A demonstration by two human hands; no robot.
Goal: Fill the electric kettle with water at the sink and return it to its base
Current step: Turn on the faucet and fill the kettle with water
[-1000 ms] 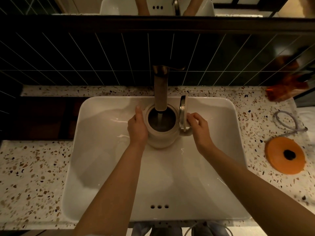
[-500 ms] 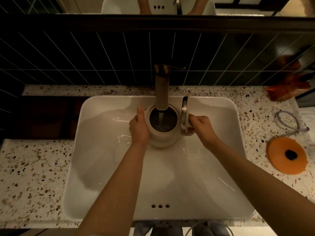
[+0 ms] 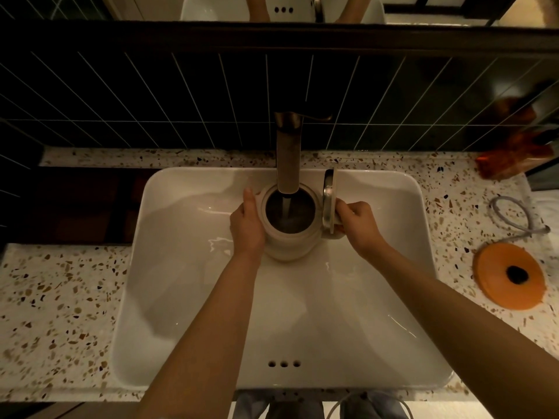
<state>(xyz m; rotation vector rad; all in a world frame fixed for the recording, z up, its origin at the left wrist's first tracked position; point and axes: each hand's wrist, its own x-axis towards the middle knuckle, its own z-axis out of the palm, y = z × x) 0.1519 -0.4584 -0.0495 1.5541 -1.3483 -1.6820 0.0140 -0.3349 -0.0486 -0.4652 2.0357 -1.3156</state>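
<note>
A cream electric kettle (image 3: pixel 290 243) is held upright inside the white sink (image 3: pixel 181 297), right under the bronze faucet (image 3: pixel 287 158). Its hinged lid (image 3: pixel 329 204) stands open on the right side. A stream of water falls from the spout into the kettle's dark opening. My left hand (image 3: pixel 246 228) presses against the kettle's left wall, thumb up along the rim. My right hand (image 3: pixel 358 225) is closed around the handle on the right, just behind the lid. The round orange kettle base (image 3: pixel 509 276) lies on the speckled counter to the right of the sink.
A grey cord (image 3: pixel 514 219) loops on the counter behind the base. An orange-red packet (image 3: pixel 514 158) leans at the back right against the dark tiled wall. Terrazzo counter (image 3: pixel 54 313) stretches left of the sink. A mirror edge runs along the top.
My right hand has closed around the kettle handle, where a second ago its fingers rested looser by the lid. The kettle stays under the running water.
</note>
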